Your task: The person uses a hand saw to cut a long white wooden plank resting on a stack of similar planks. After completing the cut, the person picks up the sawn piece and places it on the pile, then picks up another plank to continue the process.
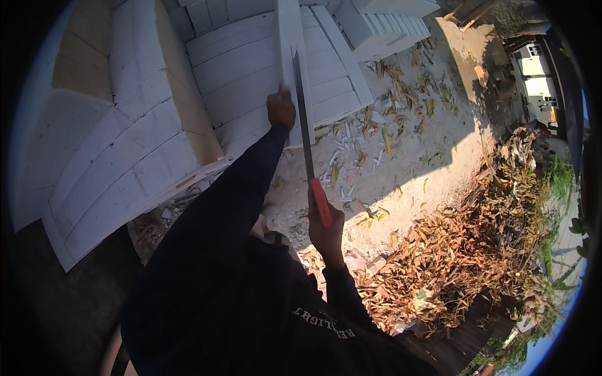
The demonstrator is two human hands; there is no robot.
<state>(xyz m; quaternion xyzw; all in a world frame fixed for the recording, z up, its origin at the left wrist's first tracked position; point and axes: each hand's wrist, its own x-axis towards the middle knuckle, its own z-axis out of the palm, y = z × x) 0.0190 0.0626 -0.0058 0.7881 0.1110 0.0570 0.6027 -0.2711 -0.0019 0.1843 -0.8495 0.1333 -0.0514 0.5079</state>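
A hand saw (303, 113) with a red handle is in my right hand (327, 229), its fingers closed round the grip. The long dark blade points away from me and lies along a narrow white block (288, 28), its far end at a thin dark slit in the block. My left hand (281, 109) is closed at the block's left edge, beside the blade, with one blurred finger reaching forward. Some of its fingers are hidden from view. Beneath the narrow block is a layer of white blocks (235, 75) laid side by side.
Tall stacks of white blocks (141, 125) stand on the left, and more slabs (392, 28) at the far right of the layer. Dusty ground (407, 150) holds white offcuts and leaves. A heap of dry brown leaves (451, 250) lies to the right.
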